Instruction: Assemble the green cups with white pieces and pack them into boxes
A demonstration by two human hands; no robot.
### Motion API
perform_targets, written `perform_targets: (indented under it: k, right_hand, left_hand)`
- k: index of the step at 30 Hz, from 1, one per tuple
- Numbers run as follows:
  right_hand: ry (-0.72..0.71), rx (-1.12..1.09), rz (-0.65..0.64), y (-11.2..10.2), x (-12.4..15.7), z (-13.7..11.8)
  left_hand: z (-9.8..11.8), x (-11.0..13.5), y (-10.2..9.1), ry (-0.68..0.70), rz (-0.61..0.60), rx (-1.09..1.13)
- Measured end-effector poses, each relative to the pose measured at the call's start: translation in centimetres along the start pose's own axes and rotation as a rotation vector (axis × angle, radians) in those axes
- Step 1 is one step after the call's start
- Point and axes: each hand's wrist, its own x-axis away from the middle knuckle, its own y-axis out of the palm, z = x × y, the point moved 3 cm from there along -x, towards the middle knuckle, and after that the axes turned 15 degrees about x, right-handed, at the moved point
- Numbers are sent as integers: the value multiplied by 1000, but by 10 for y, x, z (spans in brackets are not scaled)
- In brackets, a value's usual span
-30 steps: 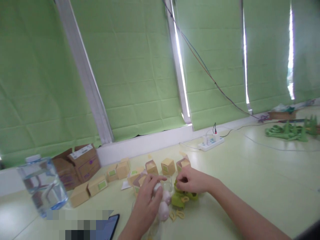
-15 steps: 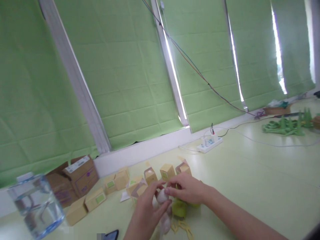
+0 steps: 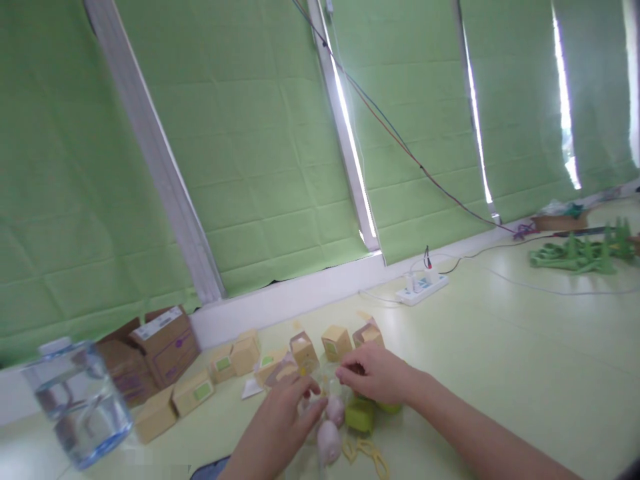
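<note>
Curving — left fingers [image 3: 311, 416]; pinkish ovals [image 3: 329, 441] beside

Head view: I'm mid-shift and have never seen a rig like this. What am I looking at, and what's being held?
There is no machine here: you see a person's bare left hand and right hand. One camera, worn on the person's head, takes every picture, looking forward and down.

On the pale tabletop, two pinkish egg-shaped pieces lie beside the left hand. Green pieces sit just below the right hand in the picture, with yellow loop-shaped pieces nearby. Small cardboard boxes stand behind; a clear bottle is at far left.

Whether the fingertips hold anything, I cannot tell.
</note>
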Motion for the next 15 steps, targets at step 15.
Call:
perform_targets:
  k: [15]
  right_hand:
    - [116,544,-174,21,-96,-6]
  left_hand:
    - [-1,10,3,106,322,89]
